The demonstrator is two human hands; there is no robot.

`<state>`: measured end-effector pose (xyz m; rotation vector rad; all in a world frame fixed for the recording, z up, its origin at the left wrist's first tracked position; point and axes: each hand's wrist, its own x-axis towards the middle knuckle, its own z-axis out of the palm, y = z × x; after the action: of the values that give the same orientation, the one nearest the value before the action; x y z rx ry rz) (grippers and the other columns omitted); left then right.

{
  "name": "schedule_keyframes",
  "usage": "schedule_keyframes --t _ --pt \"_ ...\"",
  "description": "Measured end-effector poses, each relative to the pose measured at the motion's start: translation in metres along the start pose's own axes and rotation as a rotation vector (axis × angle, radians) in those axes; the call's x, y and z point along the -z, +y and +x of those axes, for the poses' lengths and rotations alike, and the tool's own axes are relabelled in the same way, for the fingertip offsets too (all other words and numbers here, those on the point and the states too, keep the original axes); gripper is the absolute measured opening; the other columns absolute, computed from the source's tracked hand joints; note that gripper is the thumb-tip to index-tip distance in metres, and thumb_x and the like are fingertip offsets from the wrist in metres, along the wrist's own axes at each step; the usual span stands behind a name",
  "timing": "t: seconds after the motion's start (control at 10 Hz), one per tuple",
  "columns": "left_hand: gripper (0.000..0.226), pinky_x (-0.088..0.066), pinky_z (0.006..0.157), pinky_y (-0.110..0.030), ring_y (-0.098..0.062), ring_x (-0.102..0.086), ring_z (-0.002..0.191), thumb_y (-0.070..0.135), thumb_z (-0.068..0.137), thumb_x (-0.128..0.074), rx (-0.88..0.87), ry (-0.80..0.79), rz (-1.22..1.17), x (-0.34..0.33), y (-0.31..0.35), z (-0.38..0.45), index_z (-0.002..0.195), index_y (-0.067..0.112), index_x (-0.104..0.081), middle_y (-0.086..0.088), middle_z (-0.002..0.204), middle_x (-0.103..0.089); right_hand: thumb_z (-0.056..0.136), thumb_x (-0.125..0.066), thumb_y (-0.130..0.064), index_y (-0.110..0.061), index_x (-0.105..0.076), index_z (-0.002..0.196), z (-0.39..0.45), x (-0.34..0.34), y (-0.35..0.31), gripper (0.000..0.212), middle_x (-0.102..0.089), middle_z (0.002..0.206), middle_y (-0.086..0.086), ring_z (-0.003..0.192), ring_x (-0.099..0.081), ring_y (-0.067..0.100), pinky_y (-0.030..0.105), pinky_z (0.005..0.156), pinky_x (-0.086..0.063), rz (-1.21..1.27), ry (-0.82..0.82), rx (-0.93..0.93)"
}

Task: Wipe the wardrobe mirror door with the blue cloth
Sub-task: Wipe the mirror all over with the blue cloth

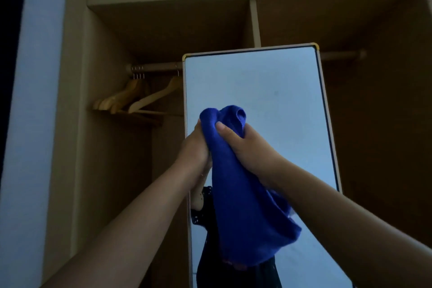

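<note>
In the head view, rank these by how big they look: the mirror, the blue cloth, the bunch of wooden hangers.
1. mirror
2. blue cloth, though it is nearer the camera, so it looks bigger than it is
3. wooden hangers

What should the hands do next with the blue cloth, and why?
Probably press the bunched top of the blue cloth flat against the mirror and start rubbing. Both the left hand and right hand grip the cloth in front of the glass, most of it hangs loose below, and faint smudges show on the upper mirror.
</note>
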<state>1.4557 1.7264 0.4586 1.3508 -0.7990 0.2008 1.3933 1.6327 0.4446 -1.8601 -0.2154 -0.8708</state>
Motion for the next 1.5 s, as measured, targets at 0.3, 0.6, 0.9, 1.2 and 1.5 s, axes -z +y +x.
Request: schedule_keyframes --t 0.3,0.6,0.9,1.2,1.5 --pt "0.027 -0.040 0.062 -0.025 -0.018 -0.054 0.072 0.021 0.096 -0.042 -0.305 0.206 0.350 0.033 -0.015 0.039 0.084 0.003 -0.058 -0.010 0.074 -0.055 0.087 -0.057 -0.048 -0.020 -0.053 0.110 0.057 0.029 -0.061 0.036 -0.065 0.094 0.000 0.078 -0.065 0.014 0.024 0.066 -0.053 -0.400 0.063 0.254" --pt "0.035 -0.041 0.086 -0.025 -0.011 -0.051 0.107 0.025 0.097 -0.042 -0.341 0.383 0.352 0.045 -0.024 0.094 0.130 0.017 -0.050 -0.003 0.128 -0.054 0.085 -0.058 -0.052 -0.023 -0.048 0.105 0.118 0.028 -0.078 0.037 -0.057 0.088 -0.006 0.077 -0.056 0.012 0.031 0.070 -0.047 -0.708 0.284 0.522" --pt "0.050 -0.035 0.105 -0.038 -0.025 -0.052 0.119 0.045 0.099 -0.028 0.062 0.150 -0.039 0.037 -0.025 0.113 0.135 0.015 -0.046 -0.008 0.128 -0.056 0.091 -0.049 -0.048 -0.018 -0.041 0.119 0.169 0.007 -0.104 0.042 -0.048 0.093 -0.003 0.079 -0.049 0.016 0.032 0.067 -0.036 -1.088 0.465 0.646" --pt "0.049 -0.032 0.057 -0.019 -0.008 -0.042 0.059 0.044 0.098 -0.027 -0.137 0.296 -0.140 0.012 -0.049 0.135 0.076 0.005 -0.047 0.002 0.067 -0.045 0.091 -0.054 -0.042 -0.017 -0.044 0.122 0.213 -0.006 -0.095 0.041 -0.051 0.115 0.007 0.098 -0.051 0.025 0.034 0.072 -0.036 -1.207 0.593 0.591" --pt "0.062 -0.024 0.051 -0.024 -0.011 -0.029 0.053 0.043 0.098 -0.032 -0.193 0.336 -0.148 0.010 -0.062 0.148 0.115 -0.014 -0.050 0.000 0.061 -0.033 0.090 -0.055 -0.043 -0.018 -0.046 0.118 0.206 -0.016 -0.081 0.039 -0.049 0.107 0.003 0.090 -0.047 0.021 0.033 0.071 -0.036 -1.278 0.560 0.658"
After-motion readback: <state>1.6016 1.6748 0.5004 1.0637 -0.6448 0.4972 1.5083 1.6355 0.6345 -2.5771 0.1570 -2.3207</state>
